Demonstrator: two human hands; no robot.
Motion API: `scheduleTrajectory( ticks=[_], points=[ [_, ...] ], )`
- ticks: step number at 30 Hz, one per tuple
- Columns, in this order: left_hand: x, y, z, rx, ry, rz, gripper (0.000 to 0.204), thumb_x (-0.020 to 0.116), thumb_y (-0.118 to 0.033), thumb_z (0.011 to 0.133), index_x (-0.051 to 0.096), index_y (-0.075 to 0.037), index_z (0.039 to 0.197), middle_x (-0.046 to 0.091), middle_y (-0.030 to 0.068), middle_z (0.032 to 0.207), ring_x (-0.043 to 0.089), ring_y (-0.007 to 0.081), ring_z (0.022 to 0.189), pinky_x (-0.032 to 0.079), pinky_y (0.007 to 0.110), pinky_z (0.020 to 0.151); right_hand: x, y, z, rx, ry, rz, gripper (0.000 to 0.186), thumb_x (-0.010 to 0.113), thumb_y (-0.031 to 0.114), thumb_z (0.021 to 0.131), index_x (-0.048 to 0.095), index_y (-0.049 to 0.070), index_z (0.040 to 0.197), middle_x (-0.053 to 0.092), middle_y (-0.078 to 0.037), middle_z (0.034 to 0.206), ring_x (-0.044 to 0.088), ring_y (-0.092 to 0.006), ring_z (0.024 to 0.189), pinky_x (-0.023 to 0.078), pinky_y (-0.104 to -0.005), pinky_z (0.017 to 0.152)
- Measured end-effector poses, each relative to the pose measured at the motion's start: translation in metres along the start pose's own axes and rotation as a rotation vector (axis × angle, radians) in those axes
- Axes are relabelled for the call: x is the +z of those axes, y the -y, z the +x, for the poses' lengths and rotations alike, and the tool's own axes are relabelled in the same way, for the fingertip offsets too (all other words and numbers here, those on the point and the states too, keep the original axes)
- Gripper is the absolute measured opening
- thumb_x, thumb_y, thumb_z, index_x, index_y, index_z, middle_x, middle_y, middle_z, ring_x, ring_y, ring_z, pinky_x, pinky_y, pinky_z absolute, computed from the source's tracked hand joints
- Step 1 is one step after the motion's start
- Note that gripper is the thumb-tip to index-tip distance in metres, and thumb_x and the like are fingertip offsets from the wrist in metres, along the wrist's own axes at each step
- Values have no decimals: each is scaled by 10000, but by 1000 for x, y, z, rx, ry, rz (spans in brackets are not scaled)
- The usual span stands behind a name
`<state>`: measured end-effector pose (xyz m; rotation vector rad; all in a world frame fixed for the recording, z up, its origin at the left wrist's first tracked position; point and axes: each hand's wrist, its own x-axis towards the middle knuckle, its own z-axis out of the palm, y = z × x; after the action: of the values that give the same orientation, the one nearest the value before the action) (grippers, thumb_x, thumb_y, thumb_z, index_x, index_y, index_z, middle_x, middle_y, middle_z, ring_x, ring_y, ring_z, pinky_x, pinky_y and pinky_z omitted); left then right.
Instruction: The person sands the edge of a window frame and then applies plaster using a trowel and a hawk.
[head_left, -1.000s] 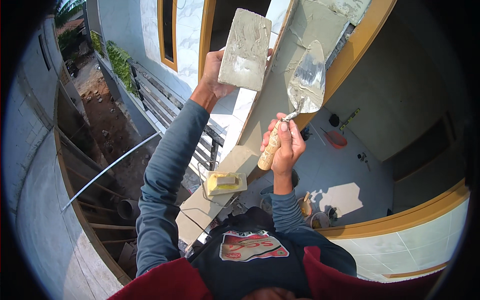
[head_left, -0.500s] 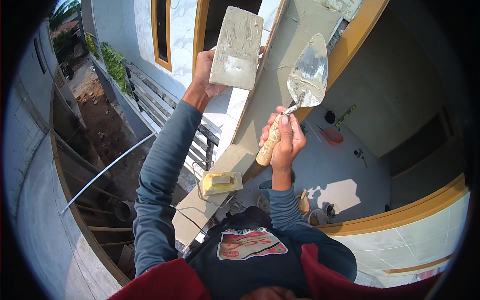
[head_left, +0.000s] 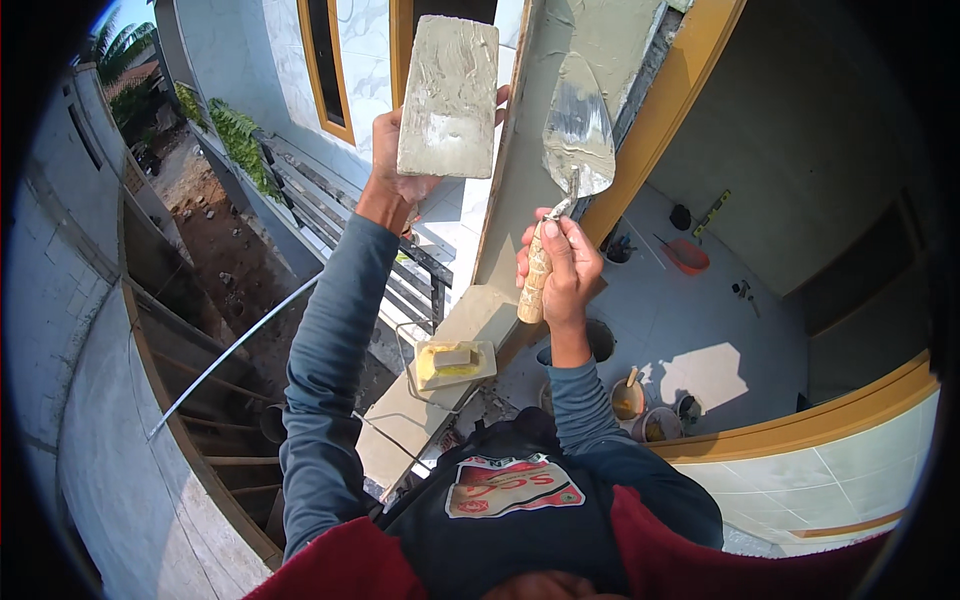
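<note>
Head view: the step in hand looks like spreading wet grey paste (head_left: 610,30) with a trowel (head_left: 580,120).
Left hand (head_left: 388,150): holds up a flat board (head_left: 448,95); most fingers hide behind it.
Board: a plain oblong, smeared with paste, ridged on top, paler and smoother lower down.
Right hand (head_left: 562,265): fingers wrapped around the trowel's handle (head_left: 534,285), which is pale, round wood with dried smears.
Trowel: leaf-shaped metal, shiny in the middle, mucky at its edges; it is in front of the grey strip (head_left: 528,120), and I cannot tell if they touch.
Grey strip: flat and long, beside a smooth brown wood frame (head_left: 662,120).
Paste: looks soft and sticky; the next move seems to call for a steady board and a flat, gentle blade.
</note>
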<state>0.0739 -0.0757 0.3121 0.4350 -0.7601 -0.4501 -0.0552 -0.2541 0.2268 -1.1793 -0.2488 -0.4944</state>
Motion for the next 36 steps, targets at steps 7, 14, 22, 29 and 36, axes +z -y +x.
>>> scheduleTrajectory(
  ticks=[7,14,22,29,36],
  points=[
    [-7,2,-3,36,40,-29,652,235,-230,938,270,7,1544,444,300,1464,506,407,1330,454,477,1123,-24,39,-21,-40,49,-148,353,590,214,1013,577,-87,1197,615,-90,849,579,-111,575,485,-255,470],
    [-28,16,-14,9,-32,-108,635,214,-257,965,270,0,1543,429,357,1444,516,424,1311,489,468,1087,-11,56,8,-4,143,-34,357,536,257,1039,547,-66,1193,606,-101,860,586,-131,577,495,-270,460],
    [-21,23,-10,64,-164,10,605,226,-254,988,339,38,1505,504,359,1374,578,421,1244,516,451,1057,11,36,43,19,194,2,341,559,252,1024,551,-56,1170,601,-90,833,572,-130,543,475,-274,431],
    [-21,20,-10,33,-130,141,603,219,-253,988,354,40,1497,553,335,1336,603,391,1224,533,440,1038,13,61,19,-167,-10,-68,364,518,254,1028,544,-86,1155,576,-122,818,544,-143,513,467,-272,393],
    [-9,11,-14,-34,-217,126,615,176,-275,998,316,26,1516,531,336,1361,609,380,1220,544,424,1025,14,86,41,51,196,40,387,497,264,1039,537,-95,1177,569,-128,824,536,-136,507,472,-257,385]
  ],
)
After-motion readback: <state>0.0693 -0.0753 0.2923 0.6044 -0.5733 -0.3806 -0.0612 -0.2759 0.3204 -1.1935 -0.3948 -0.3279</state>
